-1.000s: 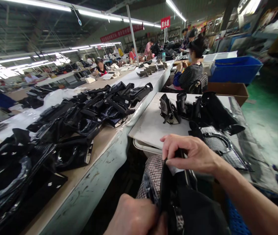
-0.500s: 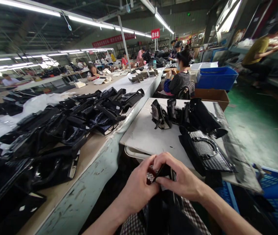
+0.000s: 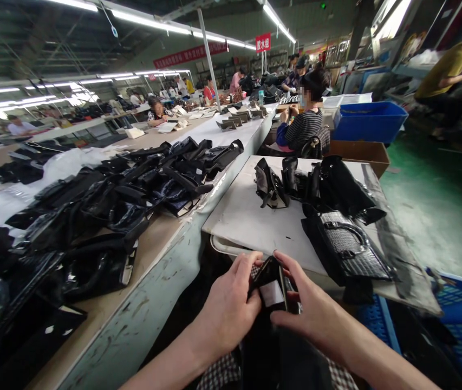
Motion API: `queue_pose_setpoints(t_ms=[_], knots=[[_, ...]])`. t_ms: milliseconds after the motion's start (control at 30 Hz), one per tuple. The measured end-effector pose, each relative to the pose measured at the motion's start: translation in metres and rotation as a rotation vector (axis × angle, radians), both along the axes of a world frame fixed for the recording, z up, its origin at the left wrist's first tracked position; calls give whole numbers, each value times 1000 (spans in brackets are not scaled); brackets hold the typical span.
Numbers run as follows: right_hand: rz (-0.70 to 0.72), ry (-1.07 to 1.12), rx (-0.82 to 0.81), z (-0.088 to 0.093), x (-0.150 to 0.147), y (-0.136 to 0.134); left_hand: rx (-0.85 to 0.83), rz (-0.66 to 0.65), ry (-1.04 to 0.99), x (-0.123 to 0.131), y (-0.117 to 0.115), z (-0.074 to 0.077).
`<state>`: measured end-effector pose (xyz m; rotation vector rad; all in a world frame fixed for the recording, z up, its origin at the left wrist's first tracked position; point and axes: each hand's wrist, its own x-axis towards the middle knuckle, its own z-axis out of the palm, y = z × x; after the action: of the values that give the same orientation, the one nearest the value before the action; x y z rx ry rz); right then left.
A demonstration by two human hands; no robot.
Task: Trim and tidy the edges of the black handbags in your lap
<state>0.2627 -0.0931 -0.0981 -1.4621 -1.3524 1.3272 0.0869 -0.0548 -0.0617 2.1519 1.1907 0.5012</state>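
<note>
A black bag piece [image 3: 269, 271] stands between my hands low in the middle, over my lap, with a white patch [image 3: 272, 293] showing on it. My left hand [image 3: 234, 292] grips its left edge, fingers on the far side and thumb on the near side. Around its right edge curve the fingers and thumb of my right hand [image 3: 301, 298]. More black material [image 3: 279, 352] hangs below over checkered cloth [image 3: 220, 371]. The lower part of the piece is hidden by my hands.
Black handbags [image 3: 133, 200] lie heaped on the long table at left. A white board [image 3: 234, 216] ahead carries several black pieces and a handbag with a textured front [image 3: 348, 241]. Blue crates [image 3: 458, 309] stand at right. A person in stripes [image 3: 306, 127] sits beyond.
My hands have moved slightly apart, and the black piece between them shows more of its face and the white patch. The view has shifted a little.
</note>
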Motion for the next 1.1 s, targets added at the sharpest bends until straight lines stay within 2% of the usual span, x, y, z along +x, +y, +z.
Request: queue_pose_setpoints(t_ms=[167, 233, 300, 400, 467, 567, 633, 733, 867, 967, 1100], knots=[[145, 128, 42, -12, 23, -14, -77, 117, 120, -22, 8, -1], [170, 108, 29, -12, 29, -23, -105, 116, 115, -30, 8, -3], [158, 47, 29, -11, 30, -29, -92, 45, 42, -33, 7, -4], [135, 35, 39, -10, 27, -34, -87, -141, -88, -29, 7, -1], [128, 38, 38, -9, 26, -35, -106, -240, -109, -23, 9, 4], [122, 14, 48, -8, 27, -37, -99, -320, -75, -12, 15, 14], [125, 6, 71, -9, 28, -39, -32, -379, -33, -5, 19, 17], [105, 2, 83, -11, 29, -39, 177, -476, 82, 3, 22, 12], [79, 42, 71, -11, 31, -40, 433, -484, 197, 5, 18, 3], [76, 51, 53, -6, 32, -40, 480, -513, 217, 5, 18, 1], [85, 62, 60, -4, 33, -38, 479, -618, 242, 10, 25, 5]])
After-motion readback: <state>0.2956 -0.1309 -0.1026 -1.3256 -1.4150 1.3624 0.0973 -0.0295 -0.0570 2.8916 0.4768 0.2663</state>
